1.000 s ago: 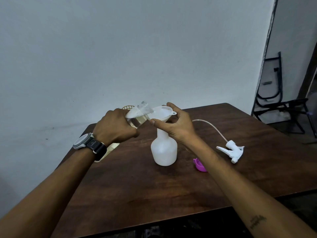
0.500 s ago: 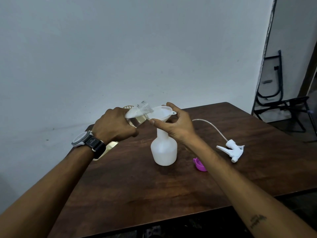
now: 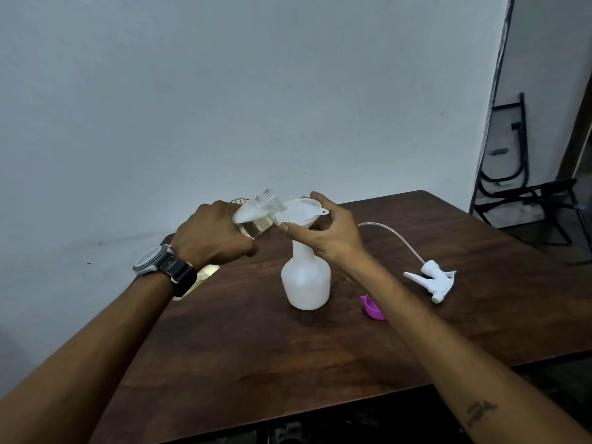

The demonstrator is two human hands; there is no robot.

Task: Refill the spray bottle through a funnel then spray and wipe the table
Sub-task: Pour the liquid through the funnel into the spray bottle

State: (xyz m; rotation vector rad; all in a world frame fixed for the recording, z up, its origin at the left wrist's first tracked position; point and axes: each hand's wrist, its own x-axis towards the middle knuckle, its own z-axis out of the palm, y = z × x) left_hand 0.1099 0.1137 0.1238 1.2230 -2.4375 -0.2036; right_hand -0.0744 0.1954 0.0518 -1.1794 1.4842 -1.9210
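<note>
Left hand [image 3: 213,233] gripping a tilted clear bottle [image 3: 258,211] over the white funnel [image 3: 299,213], right hand [image 3: 326,233] pinching the funnel's rim atop the upright spray bottle [image 3: 306,280], trigger head [image 3: 432,278] lying right on the table [image 3: 256,363]

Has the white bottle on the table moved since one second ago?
No. The white bottle stands at the same spot beside the purple cap.
</note>
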